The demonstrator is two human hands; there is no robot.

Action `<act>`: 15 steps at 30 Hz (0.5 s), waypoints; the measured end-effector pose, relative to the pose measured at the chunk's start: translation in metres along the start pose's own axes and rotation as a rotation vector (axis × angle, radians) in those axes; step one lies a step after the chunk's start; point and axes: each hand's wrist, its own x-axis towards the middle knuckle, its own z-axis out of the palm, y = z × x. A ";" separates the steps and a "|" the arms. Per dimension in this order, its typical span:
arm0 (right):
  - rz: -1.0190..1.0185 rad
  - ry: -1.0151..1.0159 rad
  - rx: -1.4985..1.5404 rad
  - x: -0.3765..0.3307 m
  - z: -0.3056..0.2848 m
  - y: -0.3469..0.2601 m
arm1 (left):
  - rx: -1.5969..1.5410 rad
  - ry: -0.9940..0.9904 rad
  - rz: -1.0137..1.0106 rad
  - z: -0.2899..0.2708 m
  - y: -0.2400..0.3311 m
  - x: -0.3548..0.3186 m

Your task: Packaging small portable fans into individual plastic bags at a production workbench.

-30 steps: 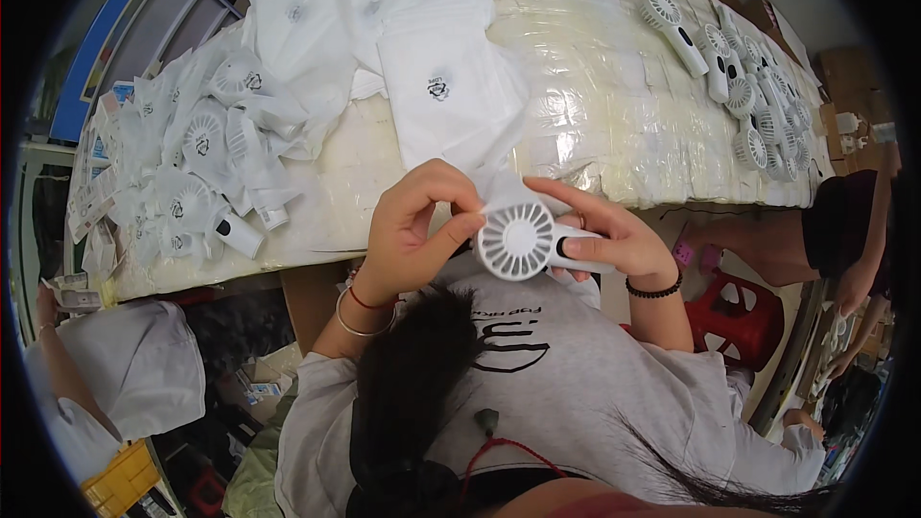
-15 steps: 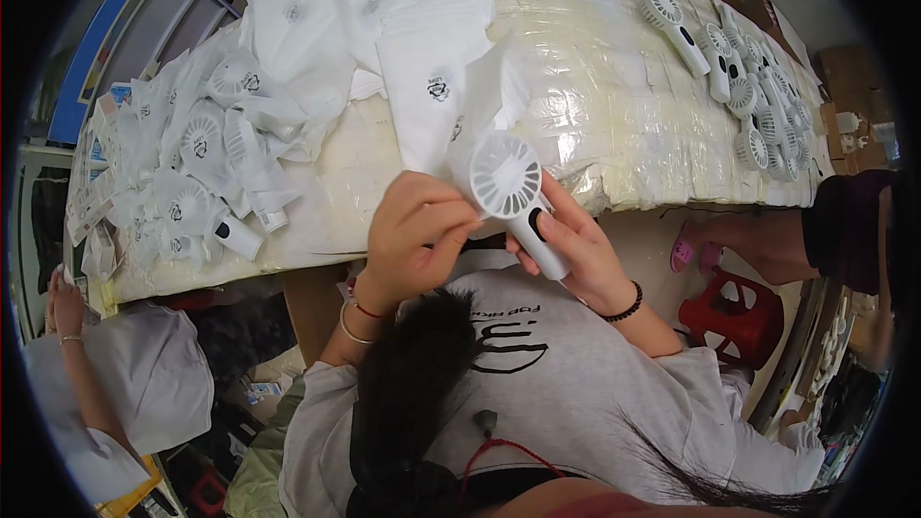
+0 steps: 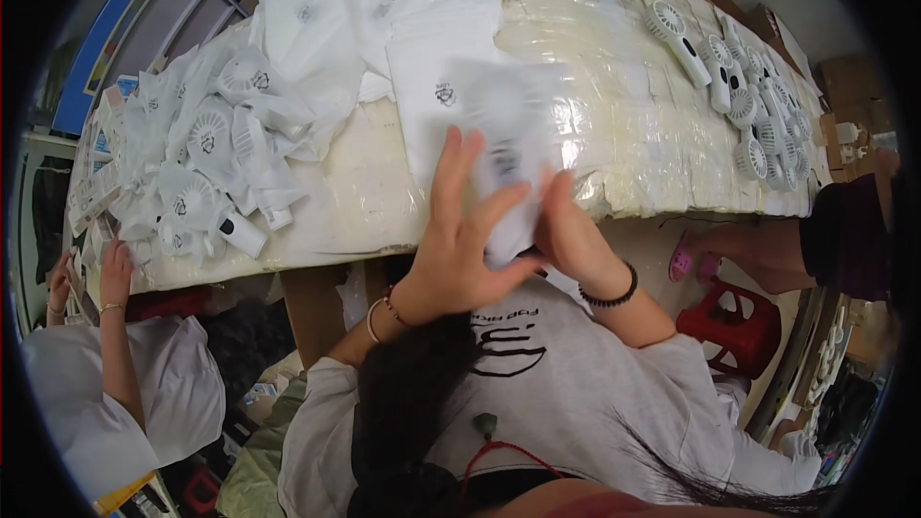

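Note:
A white handheld fan [image 3: 513,120], now inside a translucent white bag, is upright above the table's near edge and blurred by motion. Beside its left edge is my left hand [image 3: 465,240], fingers spread, with the thumb side against the bag. My right hand [image 3: 580,245] closes on the lower end of the bagged fan from the right; its fingertips are partly hidden and smeared. Behind the fan lies a stack of flat white bags [image 3: 417,67] with small black prints.
Bagged fans [image 3: 206,139] are heaped at the left of the plastic-wrapped table [image 3: 369,187]. Bare white fans [image 3: 767,115] pile up at the right. A co-worker's hands [image 3: 115,269] are at the left table corner. A red stool [image 3: 739,321] and another person's leg [image 3: 758,249] are on the right.
The fan, half a second ago only partly covered, is now enclosed in the bag. My left fingers have gone from a pinch to spread. The co-worker's hand has moved onto the table corner.

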 end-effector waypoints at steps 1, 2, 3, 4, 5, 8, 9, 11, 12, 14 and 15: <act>0.062 -0.152 -0.169 -0.002 0.000 -0.006 | 0.023 0.108 -0.049 -0.004 0.002 0.003; 0.123 -0.306 -0.339 -0.002 0.001 -0.010 | 0.047 0.217 -0.098 -0.007 0.002 0.004; 0.050 -0.352 -0.529 0.001 0.002 -0.014 | 0.047 0.186 -0.143 -0.017 0.003 -0.008; -0.231 -0.383 -0.726 0.011 -0.005 -0.009 | 0.004 0.245 -0.097 -0.031 -0.006 -0.018; -0.283 -0.242 -0.737 0.018 -0.018 -0.011 | 0.141 0.312 -0.051 -0.050 -0.017 -0.028; -0.342 0.360 -0.776 0.041 -0.080 -0.039 | 0.675 0.699 -0.212 -0.114 -0.022 -0.036; -0.467 0.529 -1.034 0.050 -0.120 -0.044 | 0.740 0.840 -0.354 -0.136 -0.026 -0.040; -0.455 0.813 -1.434 0.057 -0.185 -0.053 | 0.936 0.870 -0.408 -0.179 -0.048 -0.066; -0.357 0.867 -1.463 0.059 -0.198 -0.057 | 1.113 0.817 -0.437 -0.199 -0.059 -0.086; -0.245 0.873 -1.492 0.071 -0.221 -0.057 | 1.091 0.817 -0.506 -0.219 -0.082 -0.109; -0.130 0.872 -1.519 0.079 -0.231 -0.054 | 1.071 0.814 -0.578 -0.227 -0.088 -0.119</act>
